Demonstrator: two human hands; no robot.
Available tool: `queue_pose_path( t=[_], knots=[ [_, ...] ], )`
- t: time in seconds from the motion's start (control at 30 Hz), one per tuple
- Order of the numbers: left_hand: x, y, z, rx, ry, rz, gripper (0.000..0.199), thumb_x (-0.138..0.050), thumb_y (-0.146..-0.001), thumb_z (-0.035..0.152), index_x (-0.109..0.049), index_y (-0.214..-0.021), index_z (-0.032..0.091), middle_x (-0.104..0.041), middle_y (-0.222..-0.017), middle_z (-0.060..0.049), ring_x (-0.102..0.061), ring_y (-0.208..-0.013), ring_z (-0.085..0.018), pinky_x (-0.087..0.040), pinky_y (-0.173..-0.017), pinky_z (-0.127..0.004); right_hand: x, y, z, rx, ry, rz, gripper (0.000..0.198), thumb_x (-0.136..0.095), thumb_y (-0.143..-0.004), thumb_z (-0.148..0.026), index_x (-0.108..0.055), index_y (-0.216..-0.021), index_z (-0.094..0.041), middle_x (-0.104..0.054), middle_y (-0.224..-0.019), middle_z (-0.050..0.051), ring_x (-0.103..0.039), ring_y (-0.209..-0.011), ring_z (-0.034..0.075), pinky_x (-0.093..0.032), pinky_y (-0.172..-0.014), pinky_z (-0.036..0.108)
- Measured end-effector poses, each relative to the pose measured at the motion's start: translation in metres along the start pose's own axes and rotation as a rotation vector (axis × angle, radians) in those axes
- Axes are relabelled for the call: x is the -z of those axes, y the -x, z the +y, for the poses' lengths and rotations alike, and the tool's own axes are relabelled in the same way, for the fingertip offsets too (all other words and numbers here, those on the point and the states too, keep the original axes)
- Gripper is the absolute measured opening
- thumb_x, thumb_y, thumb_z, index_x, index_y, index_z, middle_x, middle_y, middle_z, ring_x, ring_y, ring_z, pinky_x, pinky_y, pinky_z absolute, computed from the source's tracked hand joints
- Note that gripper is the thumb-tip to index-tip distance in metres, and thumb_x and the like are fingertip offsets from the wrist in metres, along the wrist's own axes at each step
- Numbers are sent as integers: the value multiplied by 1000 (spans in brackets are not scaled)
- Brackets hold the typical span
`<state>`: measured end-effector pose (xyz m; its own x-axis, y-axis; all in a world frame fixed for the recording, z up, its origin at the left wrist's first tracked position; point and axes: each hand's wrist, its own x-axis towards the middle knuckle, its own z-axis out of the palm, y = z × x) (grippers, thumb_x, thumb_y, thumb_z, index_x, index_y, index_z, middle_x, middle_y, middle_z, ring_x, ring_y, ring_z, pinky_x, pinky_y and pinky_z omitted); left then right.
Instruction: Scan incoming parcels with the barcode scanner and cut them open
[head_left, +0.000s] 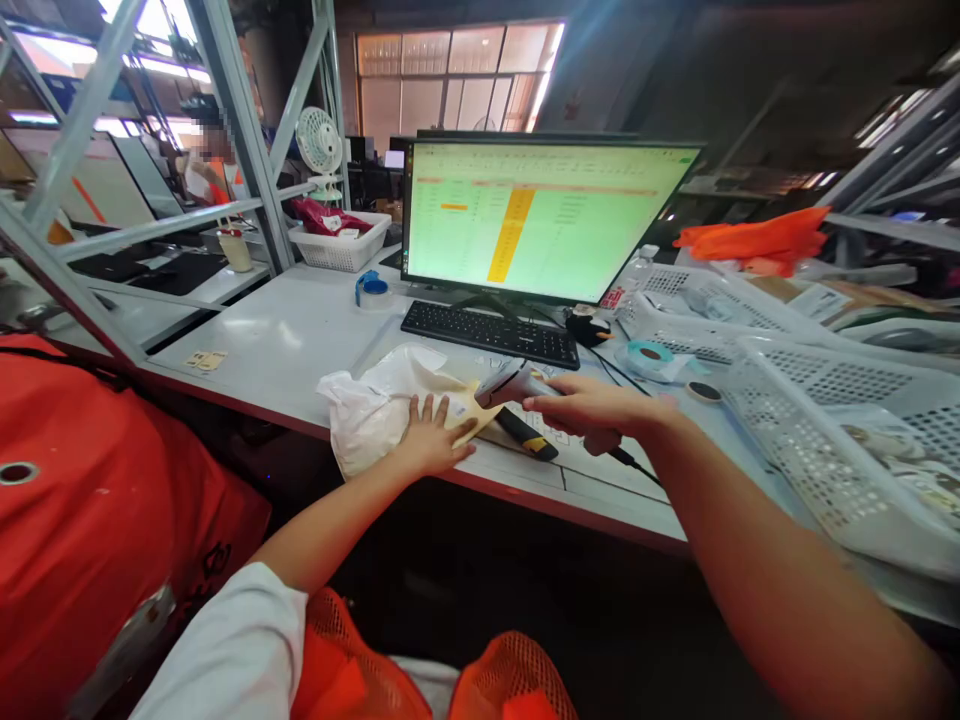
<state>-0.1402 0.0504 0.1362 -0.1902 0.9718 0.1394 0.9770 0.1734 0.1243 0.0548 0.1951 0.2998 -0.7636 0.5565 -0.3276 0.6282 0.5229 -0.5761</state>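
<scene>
My right hand (pixel 596 408) grips a grey barcode scanner (pixel 510 383) by its handle, with the scanner's head over the table edge area and pointing left. My left hand (pixel 433 438) lies flat, fingers spread, on a crumpled white plastic bag (pixel 367 405). A pale yellow packet (pixel 466 405) shows beside that hand, just under the scanner's head; its contents are hidden. Between the two hands a black and yellow box cutter (pixel 527 434) rests on the table (pixel 270 335).
Behind my hands stand a black keyboard (pixel 487 333) and a lit monitor (pixel 525 220). White baskets (pixel 802 420) with goods line the right side. Blue tape (pixel 371 288) and another basket (pixel 341 245) sit at the back left. A large orange bag (pixel 97 520) stands on my left.
</scene>
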Motion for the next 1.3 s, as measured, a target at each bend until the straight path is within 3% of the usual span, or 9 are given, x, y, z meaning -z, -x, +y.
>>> queue_pose_path(
  t=[0.13, 0.3, 0.47, 0.6, 0.67, 0.73, 0.87, 1.0, 1.3],
  knots=[
    [2, 2, 1, -2, -2, 8, 62, -39, -103, 67, -42, -160, 44, -28, -172, -13, -20, -159, -48, -6, -124, -73, -1, -19, 31, 37, 79, 159, 38, -57, -94, -57, -61, -89, -19, -62, -68, 3, -57, -57, 15, -43, -50, 25],
    [3, 3, 2, 3, 27, -10, 62, -40, -103, 66, -43, -160, 41, -26, -173, -14, -16, -159, -50, -6, -125, -73, -18, -36, 103, -296, 391, 543, 42, -47, -100, -49, -67, -103, -13, -74, -101, 21, -72, -96, 34, -55, -78, 39],
    [10, 1, 8, 1, 82, 24, 64, -49, -101, 62, -49, -158, 35, -33, -170, -14, -20, -159, -48, -7, -127, -72, -46, -36, 140, -459, 479, 623, 56, -41, -101, -47, -59, -133, -5, -71, -116, 29, -70, -111, 43, -55, -88, 52],
    [43, 22, -8, 71, 228, 339, 55, -41, -105, 53, -59, -150, 28, -53, -158, -10, -42, -152, -32, -25, -132, -49, -29, -33, 123, -428, 432, 692, 62, -43, -100, -56, -62, -133, -7, -71, -116, 31, -69, -110, 47, -54, -90, 55],
    [58, 40, -33, 238, 247, 564, 50, -42, -104, 50, -63, -143, 26, -61, -149, -9, -50, -145, -30, -33, -128, -48, -10, -43, 105, -360, 413, 780, 62, -40, -101, -55, -62, -136, -8, -70, -123, 30, -67, -115, 46, -53, -95, 54],
    [63, 56, -64, 460, 199, 654, 57, -52, -99, 52, -60, -144, 18, -56, -153, -15, -46, -146, -36, -33, -126, -55, 6, -66, 87, -281, 408, 808, 59, -36, -104, -46, -55, -146, -9, -68, -131, 27, -65, -123, 41, -51, -100, 49],
    [38, 68, -110, 736, 274, 502, 88, -59, -94, 59, -34, -159, 6, -40, -163, -26, -32, -154, -41, -31, -125, -58, 20, -136, 63, -189, 400, 627, 54, -53, -98, -32, -55, -150, -15, -71, -131, 18, -65, -123, 30, -50, -103, 37],
    [10, 65, -119, 754, 265, 490, 82, -50, -99, 60, -35, -157, 4, -47, -156, -27, -35, -152, -41, -32, -122, -58, 18, -186, 56, -205, 392, 533, 56, -61, -92, -25, -60, -147, -15, -66, -139, 21, -64, -126, 32, -49, -104, 38],
    [2, 67, -125, 685, 191, 547, 47, -51, -101, 51, -56, -131, 15, -64, -130, -18, -54, -130, -37, -43, -110, -53, 25, -187, 34, -119, 378, 519, 53, -58, -93, -21, -63, -145, -11, -64, -140, 24, -63, -127, 37, -50, -105, 46]
  ],
)
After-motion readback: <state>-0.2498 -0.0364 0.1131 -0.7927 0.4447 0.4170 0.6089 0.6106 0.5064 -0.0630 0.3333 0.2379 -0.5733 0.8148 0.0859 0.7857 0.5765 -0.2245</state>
